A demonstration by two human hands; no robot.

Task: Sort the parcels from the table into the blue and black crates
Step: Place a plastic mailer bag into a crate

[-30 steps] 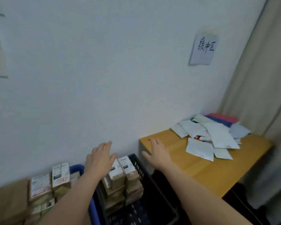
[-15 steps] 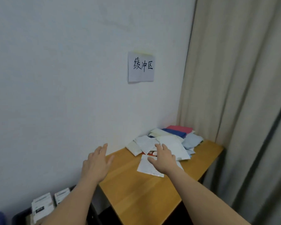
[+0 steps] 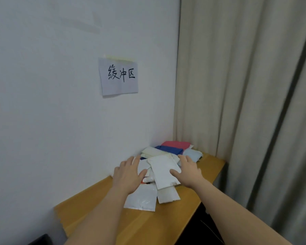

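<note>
The top white parcel [image 3: 162,169] lies on the pile at the table's [image 3: 148,225] far end, long axis running twelve to six; both hands flank it. Left hand [image 3: 129,175] at nine o'clock, right hand [image 3: 188,172] at three, fingers spread and gripping nothing; the right thumb looks nearer its edge.

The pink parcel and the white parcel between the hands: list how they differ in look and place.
The pink parcel is coloured and lies at the far end of the pile by the curtain; the white parcel is pale, nearer, on top, between both hands. Both are flat bags on the wooden table.

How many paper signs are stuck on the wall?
1. The paper sign hangs on the white wall, above the pile of parcels on the table.
</note>
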